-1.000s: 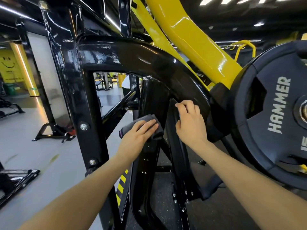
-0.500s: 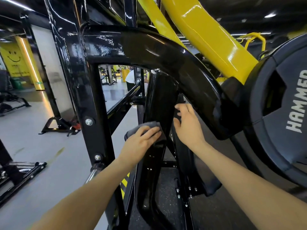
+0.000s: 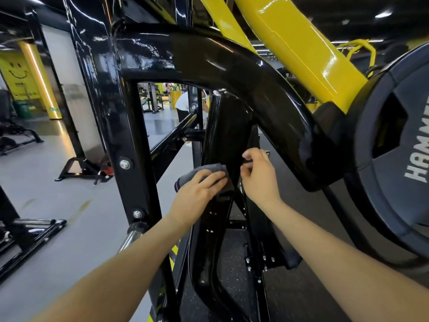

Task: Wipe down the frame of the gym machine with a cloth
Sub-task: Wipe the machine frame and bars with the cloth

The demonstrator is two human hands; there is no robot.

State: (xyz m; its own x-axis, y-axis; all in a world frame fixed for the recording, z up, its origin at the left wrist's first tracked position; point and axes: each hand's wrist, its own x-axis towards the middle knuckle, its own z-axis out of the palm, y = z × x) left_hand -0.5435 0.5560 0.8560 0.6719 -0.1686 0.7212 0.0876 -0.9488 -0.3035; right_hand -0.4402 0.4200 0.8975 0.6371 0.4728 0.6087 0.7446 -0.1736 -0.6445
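Note:
The gym machine's glossy black frame (image 3: 232, 66) fills the middle of the view, with a curved top beam and a narrow upright (image 3: 228, 135) below it. My left hand (image 3: 199, 194) holds a folded grey cloth (image 3: 202, 169) against the left face of that upright, fingers laid over the cloth and thumb hidden. Just to the right, my right hand (image 3: 260, 180) has its fingers and thumb curled on the upright's inner edge.
A yellow lever arm (image 3: 301, 47) slopes down to a black weight plate (image 3: 399, 147) at the right. A black bolted post (image 3: 130, 159) stands left of my hands. Grey floor, other machines and a person in white lie beyond.
Both hands have slid down the upright with the cloth. My right hand's fingers, flat on the frame before, are now curled on its edge.

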